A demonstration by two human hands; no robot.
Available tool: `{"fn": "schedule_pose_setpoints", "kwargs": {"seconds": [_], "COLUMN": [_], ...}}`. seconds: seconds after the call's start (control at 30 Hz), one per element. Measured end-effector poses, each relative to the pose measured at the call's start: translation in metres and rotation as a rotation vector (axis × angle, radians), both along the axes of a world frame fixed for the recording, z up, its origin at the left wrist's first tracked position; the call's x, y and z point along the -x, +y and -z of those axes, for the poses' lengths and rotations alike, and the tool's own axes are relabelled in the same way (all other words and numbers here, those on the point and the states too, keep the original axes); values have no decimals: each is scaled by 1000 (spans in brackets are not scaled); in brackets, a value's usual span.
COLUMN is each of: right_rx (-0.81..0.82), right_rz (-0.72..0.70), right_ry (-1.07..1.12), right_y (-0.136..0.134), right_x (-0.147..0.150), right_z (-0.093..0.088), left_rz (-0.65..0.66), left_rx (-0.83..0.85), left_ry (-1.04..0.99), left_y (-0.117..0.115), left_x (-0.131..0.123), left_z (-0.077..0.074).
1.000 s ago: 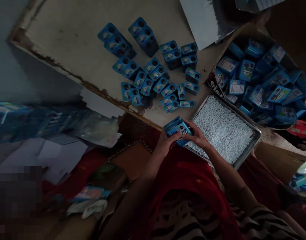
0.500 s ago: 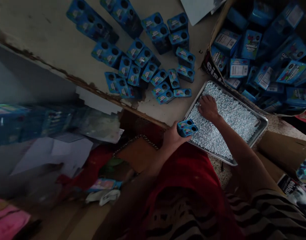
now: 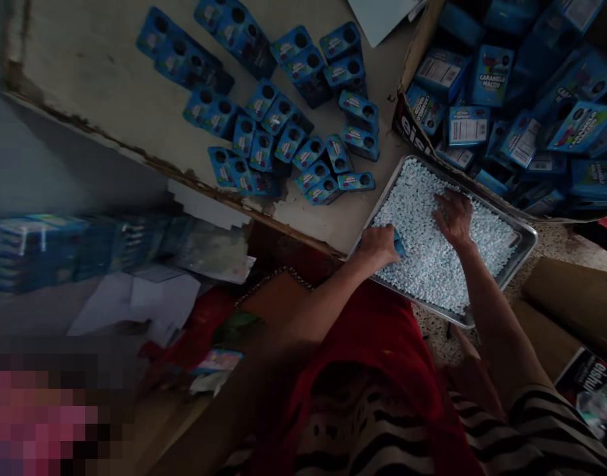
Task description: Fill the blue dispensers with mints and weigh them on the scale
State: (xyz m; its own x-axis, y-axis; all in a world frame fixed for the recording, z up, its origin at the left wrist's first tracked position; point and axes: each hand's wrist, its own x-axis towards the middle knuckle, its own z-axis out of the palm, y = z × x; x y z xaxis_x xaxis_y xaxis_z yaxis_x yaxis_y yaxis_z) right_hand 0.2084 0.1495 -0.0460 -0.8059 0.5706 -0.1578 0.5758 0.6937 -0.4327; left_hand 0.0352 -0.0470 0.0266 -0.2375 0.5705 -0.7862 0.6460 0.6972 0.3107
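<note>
Small white and pale-blue candy pieces [image 3: 412,281] spread in a layer across the metal tray [image 3: 526,241]. Over the tray's left part, my left hand [image 3: 377,244] is closed around small blue candy boxes [image 3: 399,246], tilted toward the pieces; most of them is hidden behind my fingers. Farther right, my right hand [image 3: 455,215] rests on the candy with its fingers apart and bent down, the tips among the pieces. Several blue boxes [image 3: 311,153] with round dark holes in their tops stand in groups on the table beyond the tray.
A large carton [image 3: 412,125] full of blue boxes [image 3: 494,76] adjoins the tray's far right side. The worn table edge [image 3: 184,173] runs along the left. Papers and stacked blue packs [image 3: 36,244] lie lower left; open cardboard [image 3: 566,297] stands at right.
My left hand has moved right over the tray and turned the blue boxes from upright to tilted. My right hand has shifted right across the candy, its fingers spreading.
</note>
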Motion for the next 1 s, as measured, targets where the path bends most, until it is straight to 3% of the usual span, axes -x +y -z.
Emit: {"fn": "schedule_pose_setpoints", "kwargs": {"seconds": [0.17, 0.3, 0.43, 0.57, 0.67, 0.8, 0.9, 1.0], "right_rx": [116, 418, 787, 850, 873, 1136, 1210, 1259], "right_rz": [-72, 73, 376, 667, 921, 1276, 1282, 1175], "right_ry": [46, 250, 542, 832, 1025, 1079, 1114, 1246], "right_y": [-20, -32, -51, -71, -77, -78, -81, -82], "right_x": [28, 35, 30, 29, 33, 33, 28, 21], "right_z": [30, 30, 3, -38, -56, -54, -57, -70], "left_rz": [-35, -63, -51, -84, -194, -335, -311, -238], "left_rx": [14, -4, -110, -416, -701, -991, -1013, -994], "left_ry": [14, 25, 62, -8, -142, -196, -169, -165], "left_y": [31, 40, 30, 6, -12, -23, -25, -22], "left_x": [7, 7, 3, -5, -16, -26, -25, -18], "left_z": [8, 7, 1, 6, 31, 71, 81, 71]}}
